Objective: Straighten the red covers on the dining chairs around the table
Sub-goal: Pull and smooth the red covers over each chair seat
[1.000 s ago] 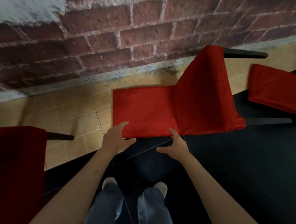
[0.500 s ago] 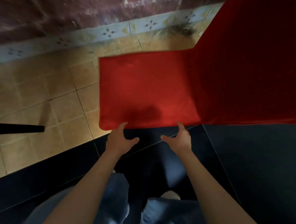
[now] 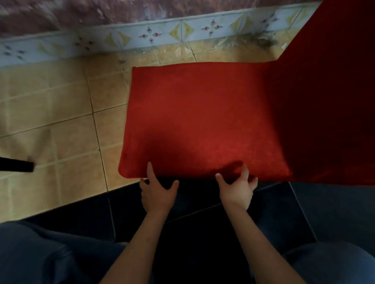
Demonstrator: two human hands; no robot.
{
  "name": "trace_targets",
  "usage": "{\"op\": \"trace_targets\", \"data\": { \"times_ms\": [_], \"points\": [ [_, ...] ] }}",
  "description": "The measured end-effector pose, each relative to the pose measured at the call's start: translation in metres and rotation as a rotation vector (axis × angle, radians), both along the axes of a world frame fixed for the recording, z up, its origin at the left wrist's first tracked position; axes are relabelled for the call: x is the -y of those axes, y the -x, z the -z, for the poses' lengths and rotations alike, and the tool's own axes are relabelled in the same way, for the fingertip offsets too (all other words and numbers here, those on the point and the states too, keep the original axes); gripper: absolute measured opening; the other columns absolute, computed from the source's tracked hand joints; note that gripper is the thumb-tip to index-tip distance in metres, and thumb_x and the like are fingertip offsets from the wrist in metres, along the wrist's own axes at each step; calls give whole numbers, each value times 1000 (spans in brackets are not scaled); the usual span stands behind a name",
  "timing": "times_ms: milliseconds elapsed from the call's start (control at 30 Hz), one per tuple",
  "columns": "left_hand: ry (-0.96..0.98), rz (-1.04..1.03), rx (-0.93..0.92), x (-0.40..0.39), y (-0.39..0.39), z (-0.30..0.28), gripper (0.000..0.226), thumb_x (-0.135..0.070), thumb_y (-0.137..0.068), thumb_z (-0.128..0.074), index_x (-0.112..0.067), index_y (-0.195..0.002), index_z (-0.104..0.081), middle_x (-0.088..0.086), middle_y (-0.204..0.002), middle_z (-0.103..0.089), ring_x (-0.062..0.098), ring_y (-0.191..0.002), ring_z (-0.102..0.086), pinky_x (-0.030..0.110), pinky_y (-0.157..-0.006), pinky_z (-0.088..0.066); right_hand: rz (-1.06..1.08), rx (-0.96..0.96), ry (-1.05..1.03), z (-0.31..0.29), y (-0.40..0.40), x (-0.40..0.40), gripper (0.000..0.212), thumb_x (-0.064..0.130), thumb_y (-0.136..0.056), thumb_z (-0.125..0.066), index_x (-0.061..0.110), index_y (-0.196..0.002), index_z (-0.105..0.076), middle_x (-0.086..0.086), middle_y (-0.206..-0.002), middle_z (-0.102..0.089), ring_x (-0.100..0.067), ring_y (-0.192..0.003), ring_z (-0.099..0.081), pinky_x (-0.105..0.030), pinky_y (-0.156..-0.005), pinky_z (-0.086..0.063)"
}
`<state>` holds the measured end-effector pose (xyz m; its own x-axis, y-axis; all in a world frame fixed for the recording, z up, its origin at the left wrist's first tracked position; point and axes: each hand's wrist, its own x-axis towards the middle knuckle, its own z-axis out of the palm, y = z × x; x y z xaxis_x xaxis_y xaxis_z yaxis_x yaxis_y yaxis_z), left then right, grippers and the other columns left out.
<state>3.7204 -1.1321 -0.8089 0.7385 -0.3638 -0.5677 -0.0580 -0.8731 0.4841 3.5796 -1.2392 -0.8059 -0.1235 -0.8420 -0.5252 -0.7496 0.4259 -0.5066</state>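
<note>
In the head view the red cover (image 3: 203, 121) lay flat over the seat of a dining chair directly ahead of the person, its near edge running left to right just beyond both hands, and it rose at the right side of the frame into the covered backrest (image 3: 337, 88). The seat's long axis ran across the view, so the hem that any tug would act on sat square to both forearms. The left hand (image 3: 158, 193) was at the near left corner of the seat: its forefinger reached up onto the red cloth, the thumb splayed out to the right, and the other fingers were hidden at the edge, so whether it actually pinched the cloth could not be told. The right hand (image 3: 237, 188) was at the middle of the same edge, fingers spread and loosely curled, their tips at or under the hem where the shadow hid any contact. Both hands were about equally near the cover; the left was closer to a corner. A pull toward the person along that edge looked like the likely move. The chair stood on tan floor tiles (image 3: 55, 119) beside a patterned skirting strip (image 3: 153, 34), and a dark bar (image 3: 10, 165) entered from the left.
</note>
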Motion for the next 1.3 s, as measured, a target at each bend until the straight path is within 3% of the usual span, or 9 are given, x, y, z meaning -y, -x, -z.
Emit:
{"op": "trace_targets", "data": {
  "times_ms": [200,367,533,767,867,933,1000,1167,1300],
  "points": [
    [20,-149,-47,14,20,23,105,-56,-82,-65,-33,-152,11,25,-156,-11,44,-129,-41,52,-100,-43,163,75,-44,16,0,7,104,56,-82,-67,30,-154,5,-24,-158,1,-46,-127,-44,-55,-98,-46],
    [161,-341,-79,39,36,33,115,-58,-80,-67,-27,-152,17,23,-152,-25,38,-129,-43,45,-98,-42,226,94,-81,23,3,25,119,62,-78,-68,30,-150,21,-26,-158,-1,-45,-123,-49,-51,-95,-45],
    [282,-568,-147,61,42,40,129,-53,-74,-76,-19,-150,21,21,-150,-32,33,-133,-40,36,-105,-35,303,137,-103,30,-2,33,129,62,-74,-72,29,-146,30,-28,-157,-5,-45,-125,-47,-50,-98,-44],
    [401,-750,-196,79,40,52,133,-42,-73,-81,-27,-147,29,19,-147,-39,29,-128,-48,22,-93,-28,486,302,-48,40,-1,34,136,53,-66,-83,41,-145,27,-20,-138,-44,-31,-113,-57,-36,-85,-45],
    [451,-820,-203,84,42,59,134,-39,-71,-83,-36,-145,29,15,-148,-38,27,-125,-51,34,-107,-35,544,405,-36,45,-4,35,136,44,-66,-86,48,-142,27,-16,-137,-47,-19,-94,-55,-34,-87,-45],
    [479,-843,-203,85,42,64,135,-38,-70,-85,-41,-144,29,13,-150,-34,27,-125,-51,47,-104,-45,560,440,-8,51,-5,36,138,41,-65,-87,51,-141,27,-14,-137,-47,-10,-82,-52,-33,-87,-45],
    [518,-868,-218,84,43,68,135,-36,-69,-85,-47,-142,27,12,-153,-29,26,-127,-48,51,-102,-46,568,457,26,57,-5,36,138,40,-64,-88,52,-141,27,-12,-135,-48,1,-74,-48,-31,-86,-45],
    [536,-897,-228,85,43,70,134,-32,-69,-86,-48,-143,24,10,-153,-29,24,-128,-47,52,-103,-45,597,469,84,65,-6,35,136,39,-63,-89,54,-142,21,-8,-132,-50,-4,-81,-53,-33,-92,-47],
    [536,-921,-249,86,41,66,132,-25,-70,-86,-47,-145,21,11,-146,-38,14,-109,-49,48,-104,-45,635,489,74,64,-9,36,135,33,-64,-89,53,-144,17,-9,-140,-46,-9,-98,-49,-37,-99,-44]
  ]
}}
